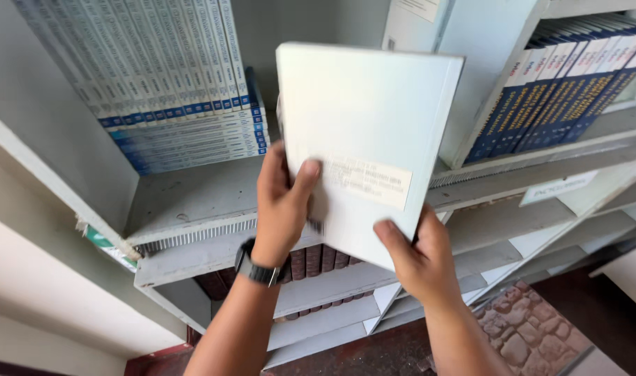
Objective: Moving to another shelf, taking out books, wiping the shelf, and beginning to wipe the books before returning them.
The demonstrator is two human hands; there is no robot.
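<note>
Item in hold: one pale book [363, 118], back cover toward me, raised tilted before the grey shelf [192, 202]. A cream label [366, 182] sits low on the cover, between my hands. My left hand [281, 205] clasps its lower left edge, thumb across the cover; black watch [256, 270] on that wrist. My right hand [419, 256] grips the bottom corner. Above my left hand: white-and-blue volumes [171, 76]. Up right of my right hand: dark blue books [561, 90]. Below my hands: maroon books [321, 259].

A wide gap of bare shelf board [192, 198] is lying open between the leaning white-and-blue books [158, 63] and the shelf divider [471, 76]. The white book [363, 132], held up by both hands, is blocking most of this opening. Dark blue books [561, 90] are filling the right compartment.
</note>
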